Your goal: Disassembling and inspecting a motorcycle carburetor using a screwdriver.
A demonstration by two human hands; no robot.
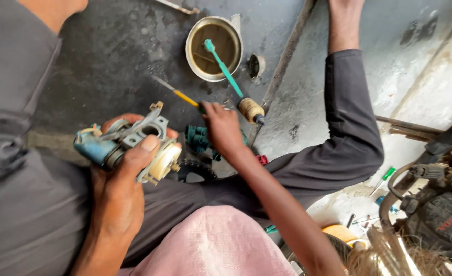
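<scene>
A grey metal carburettor (pixel 134 145) with a blue fitting at one end is gripped in the left hand (pixel 123 174), the thumb pressed across its body, above the lap. The right hand (pixel 222 127) is closed on the dark handle end of a yellow-shafted screwdriver (pixel 177 94) lying on the dark floor (pixel 103 56). Just beyond, a green toothbrush (pixel 223 66) is propped in a round metal bowl (pixel 214 47). A wooden-handled tool (pixel 250 110) lies beside the right hand.
</scene>
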